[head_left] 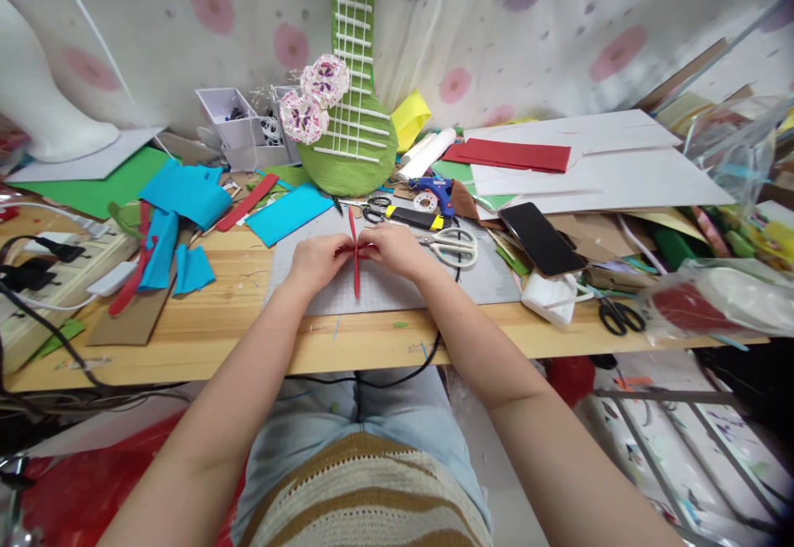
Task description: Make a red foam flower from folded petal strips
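Observation:
Both hands meet over a grey cutting mat point(322, 295) at the table's front. Between them a narrow red strip point(356, 278), perhaps crepe paper, stands on edge, running away from me. My left hand point(319, 261) pinches it from the left with closed fingers. From the other side my right hand point(394, 247) pinches the same strip. The fingertips partly hide its middle. Just right of my right hand lie white-handled scissors point(456, 247) and a yellow-and-black utility knife point(417, 217). A blue glue gun point(434, 191) rests behind them.
A green lute-shaped craft piece point(351, 150) with paper flowers stands at the back. Blue paper pieces point(289, 214) and a power strip point(74, 282) lie left. A phone point(541, 238), black scissors point(619, 316) and white boards point(657, 175) are right. A black cable point(428, 361) crosses the front edge.

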The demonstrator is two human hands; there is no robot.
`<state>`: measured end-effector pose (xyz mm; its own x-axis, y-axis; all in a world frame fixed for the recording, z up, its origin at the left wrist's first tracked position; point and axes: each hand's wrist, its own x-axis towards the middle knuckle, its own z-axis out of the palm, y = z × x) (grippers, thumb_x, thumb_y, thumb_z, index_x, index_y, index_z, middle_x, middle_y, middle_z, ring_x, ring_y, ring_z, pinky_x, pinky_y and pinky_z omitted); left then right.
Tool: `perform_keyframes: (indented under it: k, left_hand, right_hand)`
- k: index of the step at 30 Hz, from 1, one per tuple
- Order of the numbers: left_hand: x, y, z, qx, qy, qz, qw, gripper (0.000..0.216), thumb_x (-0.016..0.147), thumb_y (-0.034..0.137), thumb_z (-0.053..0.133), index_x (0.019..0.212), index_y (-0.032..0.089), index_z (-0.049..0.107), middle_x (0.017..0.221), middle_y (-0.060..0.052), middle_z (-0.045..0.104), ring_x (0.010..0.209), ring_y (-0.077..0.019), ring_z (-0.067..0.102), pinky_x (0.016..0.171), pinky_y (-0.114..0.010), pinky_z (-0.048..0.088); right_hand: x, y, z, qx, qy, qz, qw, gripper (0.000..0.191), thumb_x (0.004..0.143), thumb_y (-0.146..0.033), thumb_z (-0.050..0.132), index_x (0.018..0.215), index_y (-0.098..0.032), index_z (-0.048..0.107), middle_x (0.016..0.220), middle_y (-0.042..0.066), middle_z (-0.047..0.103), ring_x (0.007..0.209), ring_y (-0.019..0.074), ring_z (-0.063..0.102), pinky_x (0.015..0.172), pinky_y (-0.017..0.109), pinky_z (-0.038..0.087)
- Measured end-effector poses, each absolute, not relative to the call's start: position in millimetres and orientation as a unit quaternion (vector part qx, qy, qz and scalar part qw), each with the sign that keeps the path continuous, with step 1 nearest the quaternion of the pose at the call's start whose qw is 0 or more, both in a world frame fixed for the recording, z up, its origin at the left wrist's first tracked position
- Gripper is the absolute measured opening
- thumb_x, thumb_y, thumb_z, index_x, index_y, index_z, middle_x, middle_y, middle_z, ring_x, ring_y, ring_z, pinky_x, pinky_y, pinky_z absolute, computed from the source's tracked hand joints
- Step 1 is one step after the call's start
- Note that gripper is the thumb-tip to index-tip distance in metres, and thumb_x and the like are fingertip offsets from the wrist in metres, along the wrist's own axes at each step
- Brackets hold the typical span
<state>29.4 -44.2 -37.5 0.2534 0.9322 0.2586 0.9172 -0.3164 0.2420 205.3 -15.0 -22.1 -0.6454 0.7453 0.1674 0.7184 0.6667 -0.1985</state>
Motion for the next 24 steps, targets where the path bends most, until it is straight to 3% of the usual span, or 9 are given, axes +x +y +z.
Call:
perform_keyframes:
  k: [13,24]
  left_hand:
    - [32.5,-45.3,-33.6,0.786,0.604,0.129,0.009,0.02,0.08,0.034,0.053,0.092,0.031,0.07,0.084,0.001,0.073,0.075,-0.0197,0.066,0.057,-0.028,0.041]
    - [34.3,-43.2,-32.7,0.747,0.651,0.131,0.027,0.021,0.081,0.035,0.054,0.089,0.031,0.072,0.084,-0.002,0.073,0.079,-0.0243,0.066,0.062,-0.034,0.044]
  right_hand:
    - [197.1,-23.2,-15.1,-0.48,-0.875,0.031,0.055,0.027,0.086,-0.038,0.05,0.097,-0.024,0.071,0.09,0.007,0.071,0.085,0.0229,0.064,0.067,0.03,0.037]
    - [197.0,-23.7,-17.3,-0.464,-0.883,0.029,0.069,0.027,0.085,-0.038,0.051,0.101,-0.025,0.069,0.092,0.006,0.071,0.086,0.0222,0.063,0.068,0.03,0.039]
